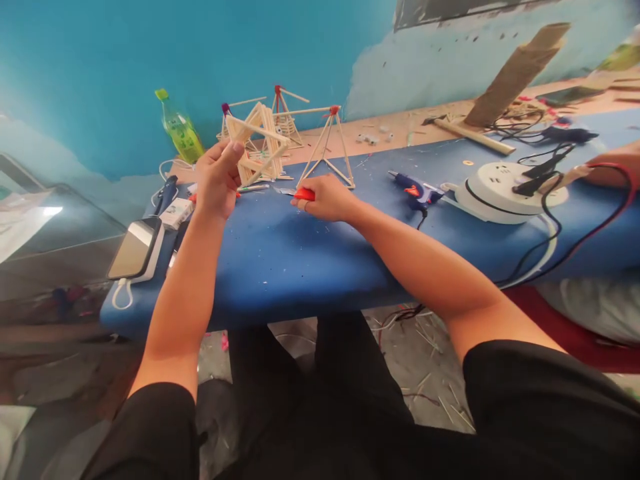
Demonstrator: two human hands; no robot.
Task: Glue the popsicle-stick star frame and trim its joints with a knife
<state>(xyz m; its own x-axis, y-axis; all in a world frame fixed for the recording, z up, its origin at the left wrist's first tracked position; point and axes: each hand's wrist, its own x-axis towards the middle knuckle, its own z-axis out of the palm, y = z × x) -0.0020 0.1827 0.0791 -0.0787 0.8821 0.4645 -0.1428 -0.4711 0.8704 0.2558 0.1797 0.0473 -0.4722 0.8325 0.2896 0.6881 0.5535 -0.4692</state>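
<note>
My left hand (219,175) is closed on a frame of thin wooden sticks (277,148), raised above the blue table. The sticks form tilted triangles and stacked layers. In my right hand (330,199) is a red utility knife (305,194), its blade pointing left toward the base of the frame. Whether the blade touches a stick I cannot tell. Just behind the knife stands a stick pyramid (326,143) with a red tip; another red-tipped stick structure (279,90) is farther back, with a purple-tipped one (225,108) partly hidden by the frame.
Right of my knife lies a blue glue gun (417,189), beside a round white power strip (487,193) with cables. Another person's hand (613,170) is by it. A hammer (473,135) lies behind. To the left are a phone (135,247), a small box (177,213) and a green bottle (181,130).
</note>
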